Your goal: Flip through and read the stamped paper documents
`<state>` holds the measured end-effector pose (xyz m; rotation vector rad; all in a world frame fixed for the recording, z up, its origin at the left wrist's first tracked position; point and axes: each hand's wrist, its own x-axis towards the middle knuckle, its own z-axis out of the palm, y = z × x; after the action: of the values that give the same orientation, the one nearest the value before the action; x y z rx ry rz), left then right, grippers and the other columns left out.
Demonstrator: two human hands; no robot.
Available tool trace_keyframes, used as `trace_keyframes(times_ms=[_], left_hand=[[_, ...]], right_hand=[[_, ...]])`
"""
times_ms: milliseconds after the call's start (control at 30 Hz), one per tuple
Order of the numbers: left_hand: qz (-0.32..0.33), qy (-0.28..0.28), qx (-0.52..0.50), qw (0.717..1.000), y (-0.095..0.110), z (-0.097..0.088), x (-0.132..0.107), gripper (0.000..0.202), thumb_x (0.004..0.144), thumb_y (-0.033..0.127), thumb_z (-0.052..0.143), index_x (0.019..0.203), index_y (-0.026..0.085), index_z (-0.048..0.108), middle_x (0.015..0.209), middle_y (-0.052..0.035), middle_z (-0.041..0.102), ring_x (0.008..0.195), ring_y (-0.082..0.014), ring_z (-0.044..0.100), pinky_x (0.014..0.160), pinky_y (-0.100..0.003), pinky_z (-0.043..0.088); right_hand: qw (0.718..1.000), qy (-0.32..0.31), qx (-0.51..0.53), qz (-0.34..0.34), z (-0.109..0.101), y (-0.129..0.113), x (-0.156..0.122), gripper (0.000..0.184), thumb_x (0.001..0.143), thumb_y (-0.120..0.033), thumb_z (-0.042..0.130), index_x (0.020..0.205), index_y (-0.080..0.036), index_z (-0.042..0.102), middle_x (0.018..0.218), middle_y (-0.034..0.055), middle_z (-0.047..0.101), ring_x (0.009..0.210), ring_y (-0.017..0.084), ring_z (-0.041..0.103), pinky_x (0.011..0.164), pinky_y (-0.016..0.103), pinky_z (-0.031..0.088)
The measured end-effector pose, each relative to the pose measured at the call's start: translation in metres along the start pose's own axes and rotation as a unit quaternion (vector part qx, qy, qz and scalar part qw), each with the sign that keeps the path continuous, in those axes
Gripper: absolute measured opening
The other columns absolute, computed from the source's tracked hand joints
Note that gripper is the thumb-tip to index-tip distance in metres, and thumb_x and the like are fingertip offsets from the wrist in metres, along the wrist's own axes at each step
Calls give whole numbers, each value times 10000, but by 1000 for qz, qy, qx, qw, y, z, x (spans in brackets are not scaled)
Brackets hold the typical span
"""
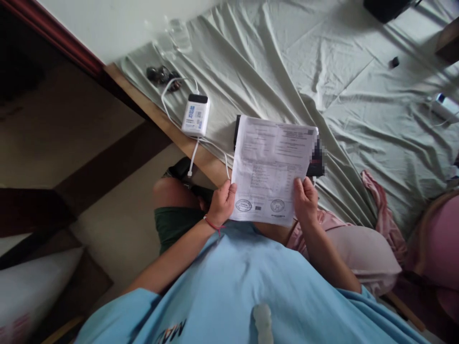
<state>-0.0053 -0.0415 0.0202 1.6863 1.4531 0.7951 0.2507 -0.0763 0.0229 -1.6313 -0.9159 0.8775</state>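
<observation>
A printed paper sheet (272, 165) with tables and two round stamps is held up over my lap, in front of the bed. My left hand (221, 203) grips its lower left corner, fingers curled behind and thumb on top. My right hand (304, 198) is closed on its lower right edge. A red string circles my left wrist. A dark flat object (317, 162) lies on the bed behind the sheet, mostly hidden.
The bed has a wrinkled pale green sheet (322, 86) and a wooden edge (158, 117). On it lie a white power bank (195, 114) with a cable, dark round items (163, 75), a small black object (394, 62) and pink cloth (380, 210).
</observation>
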Motion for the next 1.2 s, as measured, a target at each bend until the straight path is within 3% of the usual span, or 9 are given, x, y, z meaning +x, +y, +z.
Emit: trace_keyframes(times_ms=[333, 533, 800, 967, 1100, 1200], left_hand=[[-1, 45, -2, 999, -12, 5, 1, 407, 1012, 501, 386, 726, 211, 400, 616, -10, 466, 567, -148, 421, 587, -303, 312], [0, 53, -20, 998, -23, 5, -1, 456, 1026, 555, 408, 768, 185, 465, 632, -7, 492, 583, -135, 448, 578, -274, 335], [-65, 18, -191, 979, -17, -3, -3, 437, 960, 576, 582, 840, 156, 607, 776, -31, 576, 734, -154, 518, 678, -254, 420], [-95, 21, -259, 961, -3, -5, 1, 441, 923, 566, 646, 1084, 157, 674, 932, -50, 668, 844, -176, 595, 778, -264, 486], [-137, 55, -225, 963, -10, 1, 5, 487, 865, 620, 687, 875, 134, 667, 750, -30, 625, 725, -167, 572, 669, -261, 476], [-140, 54, -243, 958, -18, 5, 5, 488, 860, 621, 693, 824, 135, 661, 760, -39, 648, 732, -172, 596, 685, -273, 492]], right_hand=[[998, 30, -7, -45, 3, 4, 15, 314, 893, -531, 657, 872, -219, 638, 733, -20, 604, 636, 125, 499, 598, 250, 411], [996, -24, 71, -38, -7, 8, 14, 272, 917, -491, 658, 924, -227, 721, 739, -14, 627, 665, 125, 542, 614, 252, 431], [994, -46, 96, 5, -15, 5, 16, 314, 860, -535, 715, 849, -222, 725, 609, -45, 507, 521, 87, 380, 471, 223, 301], [994, -83, 76, 4, -15, 1, 14, 339, 846, -530, 725, 797, -195, 703, 618, -42, 499, 537, 77, 366, 491, 222, 292], [995, -87, 41, 5, -14, 3, 14, 386, 829, -543, 731, 711, -192, 623, 598, -47, 456, 546, 81, 351, 489, 224, 265], [997, -77, 16, -4, -14, 3, 15, 438, 807, -537, 753, 644, -202, 522, 588, -53, 413, 555, 84, 336, 490, 226, 258]])
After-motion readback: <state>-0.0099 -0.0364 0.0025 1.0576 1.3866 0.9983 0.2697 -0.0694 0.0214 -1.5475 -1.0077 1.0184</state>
